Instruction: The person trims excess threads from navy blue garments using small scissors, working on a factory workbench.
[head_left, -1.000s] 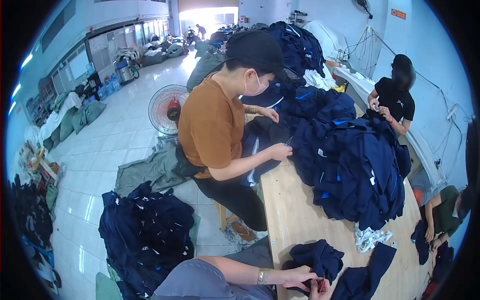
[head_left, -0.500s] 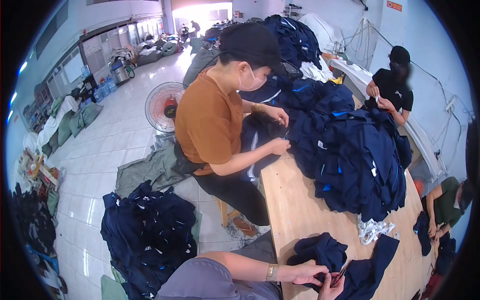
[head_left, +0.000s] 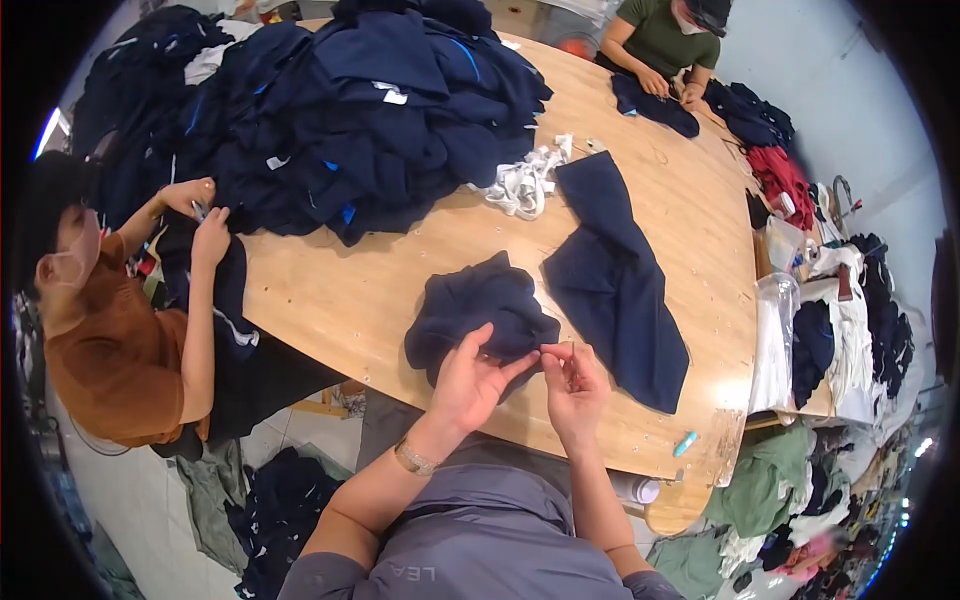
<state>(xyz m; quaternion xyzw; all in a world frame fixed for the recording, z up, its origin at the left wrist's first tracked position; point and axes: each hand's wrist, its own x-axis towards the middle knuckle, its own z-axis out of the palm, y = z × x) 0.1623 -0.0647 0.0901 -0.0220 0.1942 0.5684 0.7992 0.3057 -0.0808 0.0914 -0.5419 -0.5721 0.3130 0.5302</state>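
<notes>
My left hand lies on the near edge of a crumpled navy garment on the wooden table, with its thumb reaching right. My right hand is beside it with the fingers curled, and its fingertips meet my left thumb in a pinch. Whatever sits in that pinch is too small to make out. A second navy garment lies spread flat just right of my hands. A gold watch is on my left wrist.
A big heap of navy garments fills the far left of the table, with white scraps beside it. A person in an orange top works at the heap. Another person in green sits at the far end. Clear bags and a red cloth are on the right.
The view has swung from the person in orange down onto the table. My hands, formerly at the bottom edge, are now central, still pinched together at the crumpled garment.
</notes>
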